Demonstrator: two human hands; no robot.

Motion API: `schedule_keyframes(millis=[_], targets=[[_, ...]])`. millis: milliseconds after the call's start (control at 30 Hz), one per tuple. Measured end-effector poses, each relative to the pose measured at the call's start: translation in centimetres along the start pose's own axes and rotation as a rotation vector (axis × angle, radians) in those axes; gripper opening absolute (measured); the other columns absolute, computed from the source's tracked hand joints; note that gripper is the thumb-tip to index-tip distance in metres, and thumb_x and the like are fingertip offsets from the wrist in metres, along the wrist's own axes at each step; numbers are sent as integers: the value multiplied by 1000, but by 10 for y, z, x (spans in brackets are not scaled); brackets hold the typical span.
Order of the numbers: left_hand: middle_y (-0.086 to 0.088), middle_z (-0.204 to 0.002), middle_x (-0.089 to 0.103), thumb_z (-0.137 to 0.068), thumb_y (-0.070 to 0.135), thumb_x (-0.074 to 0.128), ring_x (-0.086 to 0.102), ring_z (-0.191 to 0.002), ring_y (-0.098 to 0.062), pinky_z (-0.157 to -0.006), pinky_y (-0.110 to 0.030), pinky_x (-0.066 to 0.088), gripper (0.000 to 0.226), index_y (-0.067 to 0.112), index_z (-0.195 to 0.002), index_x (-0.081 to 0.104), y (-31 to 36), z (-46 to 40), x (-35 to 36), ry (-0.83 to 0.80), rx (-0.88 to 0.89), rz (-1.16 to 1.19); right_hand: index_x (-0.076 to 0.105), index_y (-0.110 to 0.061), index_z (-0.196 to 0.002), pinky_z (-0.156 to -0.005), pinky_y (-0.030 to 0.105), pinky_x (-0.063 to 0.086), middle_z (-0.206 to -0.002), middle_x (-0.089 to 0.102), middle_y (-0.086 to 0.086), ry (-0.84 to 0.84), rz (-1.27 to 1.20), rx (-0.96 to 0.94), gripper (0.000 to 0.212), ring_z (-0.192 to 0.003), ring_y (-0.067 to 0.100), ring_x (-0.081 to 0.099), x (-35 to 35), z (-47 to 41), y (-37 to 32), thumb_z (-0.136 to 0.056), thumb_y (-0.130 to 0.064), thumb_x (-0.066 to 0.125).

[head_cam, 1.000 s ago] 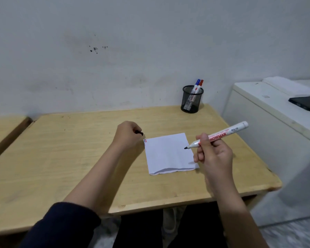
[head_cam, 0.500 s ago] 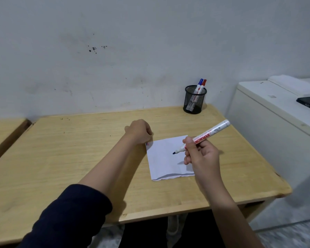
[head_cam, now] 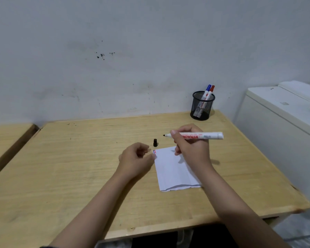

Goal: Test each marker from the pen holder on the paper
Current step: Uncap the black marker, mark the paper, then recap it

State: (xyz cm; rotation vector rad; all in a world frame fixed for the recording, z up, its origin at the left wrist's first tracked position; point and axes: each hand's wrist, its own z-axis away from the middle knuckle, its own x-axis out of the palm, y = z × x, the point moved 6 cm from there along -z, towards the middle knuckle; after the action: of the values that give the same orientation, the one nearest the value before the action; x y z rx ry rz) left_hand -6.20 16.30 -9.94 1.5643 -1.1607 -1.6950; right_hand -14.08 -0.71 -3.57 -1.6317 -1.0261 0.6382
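Marker [head_cam: 200,135], white barrel with red lettering, uncapped, black tip exposed and pointing left: held roughly level in the right hand [head_cam: 191,147], fingers closed around the barrel near the tip end, above the far edge of the paper and clear of it.

Paper [head_cam: 174,169], white, creased sheet: lies flat on the wooden surface [head_cam: 79,167], near its middle right, a small red and blue mark at the far left corner. The right wrist crosses over its right side.

Cap [head_cam: 155,142], black: stands upright on the surface just beyond the paper's far left corner, touching neither hand.

Left hand [head_cam: 136,158]: rests on the surface just left of the paper, fingers loosely curled and empty, thumb near the paper's edge.

Pen holder [head_cam: 202,108], black wire mesh, round: stands at the far right corner of the surface against the wall [head_cam: 132,59]. It holds two capped markers leaning right, one with a blue cap [head_cam: 208,87], one with a red cap [head_cam: 212,88].

White cabinet [head_cam: 279,119]: stands to the right of the surface, a dark flat object at its right edge, mostly cut off.
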Motion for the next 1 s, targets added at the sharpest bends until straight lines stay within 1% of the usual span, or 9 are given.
schedule_keyframes(millis=[100,200,300,367,500,600,733,867,1000], targets=[[11,-91,63,-63,43,76,56,-85,0,-87,-35,31,30,31,-86,62,7,4,2,10,87,-206,57,-16,-67,-41,27,46,-56,59,-1,-15,23,59,23,-40,15,50,21,-23,17,-74,-18,78],[8,-95,62,-62,43,77,57,-89,-4,-82,-33,26,28,30,-83,63,6,3,3,7,91,-216,49,-17,-60,-40,29,41,-54,52,8,-5,65,103,33,-36,15,43,33,-36,43,-70,-17,80],[6,-94,59,-62,42,78,56,-89,-7,-82,-33,26,22,35,-76,63,7,3,2,-5,103,-206,48,-13,-61,-39,24,35,-53,50,5,-57,135,121,33,-35,8,43,36,-38,66,-70,-15,79],[7,-92,57,-62,41,78,55,-87,-6,-83,-34,26,20,40,-72,61,9,1,2,-14,104,-195,50,-9,-62,-39,20,36,-55,51,2,-86,155,111,31,-38,3,46,37,-38,72,-70,-13,80],[7,-88,56,-61,40,79,53,-85,-4,-84,-35,28,20,35,-78,68,7,-4,3,-30,83,-204,52,-5,-59,-49,22,44,-53,55,1,-110,211,92,33,-48,4,54,40,-39,74,-72,-22,78],[5,-87,58,-60,40,80,55,-85,-7,-85,-35,29,23,34,-80,70,8,-7,2,-36,77,-211,47,-10,-52,-47,16,39,-43,48,-11,-82,236,104,35,-43,2,48,38,-37,78,-75,-16,73],[10,-82,54,-61,42,79,54,-86,-8,-84,-35,28,25,33,-82,70,10,-8,2,-49,93,-244,43,-10,-51,-46,16,37,-49,43,-1,-66,241,122,31,-44,5,43,35,-37,81,-73,-10,66],[6,-89,56,-62,44,77,54,-87,-7,-83,-34,26,29,33,-88,70,10,-8,2,-61,113,-262,44,-6,-54,-45,14,36,-51,42,0,-77,252,123,28,-44,5,41,36,-37,81,-73,-10,64],[9,-90,53,-65,46,74,53,-87,-4,-84,-33,24,29,33,-91,69,8,-7,3,-67,122,-285,43,-7,-54,-48,18,41,-51,43,-1,-102,274,131,28,-51,12,56,37,-37,82,-73,-11,64]])
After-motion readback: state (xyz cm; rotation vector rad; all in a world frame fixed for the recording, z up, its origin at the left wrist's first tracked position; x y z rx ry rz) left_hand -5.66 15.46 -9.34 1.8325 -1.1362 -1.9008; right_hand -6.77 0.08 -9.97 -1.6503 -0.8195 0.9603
